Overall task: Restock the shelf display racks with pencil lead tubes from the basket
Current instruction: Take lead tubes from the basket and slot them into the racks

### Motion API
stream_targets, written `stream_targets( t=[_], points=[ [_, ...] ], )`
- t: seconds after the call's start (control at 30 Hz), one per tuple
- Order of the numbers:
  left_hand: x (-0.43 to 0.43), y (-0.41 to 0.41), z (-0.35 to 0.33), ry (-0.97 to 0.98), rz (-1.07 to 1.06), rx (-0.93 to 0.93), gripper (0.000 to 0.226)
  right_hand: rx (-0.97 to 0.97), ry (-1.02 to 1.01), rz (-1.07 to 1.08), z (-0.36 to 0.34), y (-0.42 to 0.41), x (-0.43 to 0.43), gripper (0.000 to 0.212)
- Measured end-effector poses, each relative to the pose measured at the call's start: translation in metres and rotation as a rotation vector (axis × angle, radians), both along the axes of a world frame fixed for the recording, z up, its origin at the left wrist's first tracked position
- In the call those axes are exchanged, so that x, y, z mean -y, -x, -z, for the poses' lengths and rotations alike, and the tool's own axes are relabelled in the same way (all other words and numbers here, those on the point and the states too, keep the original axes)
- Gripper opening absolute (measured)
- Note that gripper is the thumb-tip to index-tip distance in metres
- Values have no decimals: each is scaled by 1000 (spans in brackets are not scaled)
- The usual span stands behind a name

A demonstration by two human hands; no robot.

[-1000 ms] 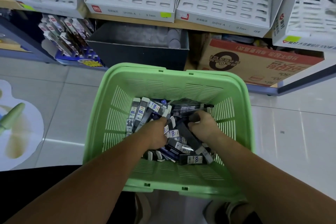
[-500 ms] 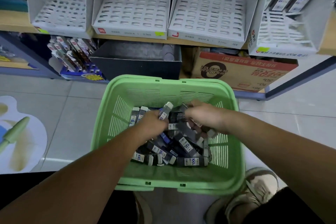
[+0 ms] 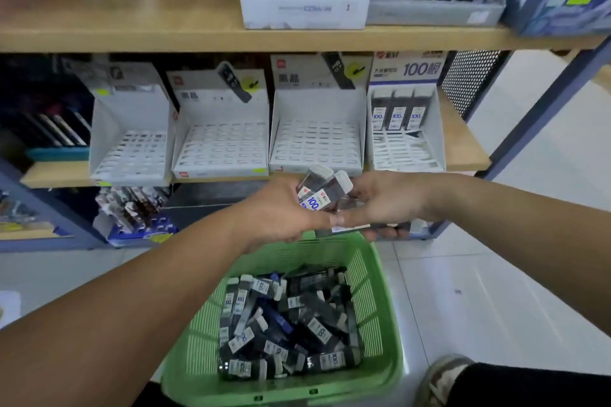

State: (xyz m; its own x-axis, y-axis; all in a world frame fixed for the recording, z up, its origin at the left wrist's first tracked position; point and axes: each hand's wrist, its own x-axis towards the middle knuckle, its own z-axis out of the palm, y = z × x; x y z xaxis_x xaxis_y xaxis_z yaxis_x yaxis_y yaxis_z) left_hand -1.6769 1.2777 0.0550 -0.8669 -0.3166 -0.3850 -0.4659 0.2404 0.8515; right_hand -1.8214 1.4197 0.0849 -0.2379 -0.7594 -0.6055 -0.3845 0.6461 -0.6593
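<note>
Left hand [image 3: 277,213] and right hand [image 3: 388,205] together grip a bundle of pencil lead tubes [image 3: 322,193] above the basket's [image 3: 385,307] far rim. Best: square the caps upward, then feed singly into the shelf's right-end rack [image 3: 405,152].

Green slotted basket [image 3: 373,301]; dark tubes [image 3: 284,324], white caps; white perforated racks [image 3: 317,145].

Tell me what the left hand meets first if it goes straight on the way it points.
The left hand would meet the right hand at once; both grip the pencil lead tubes between them. Beyond, probably the white display rack; depth is unclear.
</note>
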Motion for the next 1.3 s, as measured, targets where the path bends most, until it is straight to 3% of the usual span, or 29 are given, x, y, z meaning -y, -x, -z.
stream_targets(
  t=[0.1,0.33,0.43,0.53,0.7,0.9,1.07,1.17,1.3],
  points=[
    [-9,17,-15,55,37,-20,26,79,12,81,-21,8,-14,42],
    [-17,54,-25,170,32,-8,18,363,148,426,-20,57,-48,17],
    [-19,64,-18,159,-50,-32,21,311,206,500,-16,75,-62,9],
    [-19,67,-7,97,-140,-42,21,221,209,518,-9,87,-73,14],
    [-21,74,-3,-63,-280,-163,21,249,177,556,2,95,-72,37],
    [-40,85,-3,-114,-295,-209,15,304,260,534,-7,77,-62,37],
    [-32,84,6,-38,-288,-154,17,346,273,537,-5,72,-57,13],
    [-30,84,3,-197,-306,-124,18,448,347,544,-9,69,-51,20],
    [-24,93,-11,-455,-456,-96,16,678,633,606,-12,70,-47,35]
  ],
)
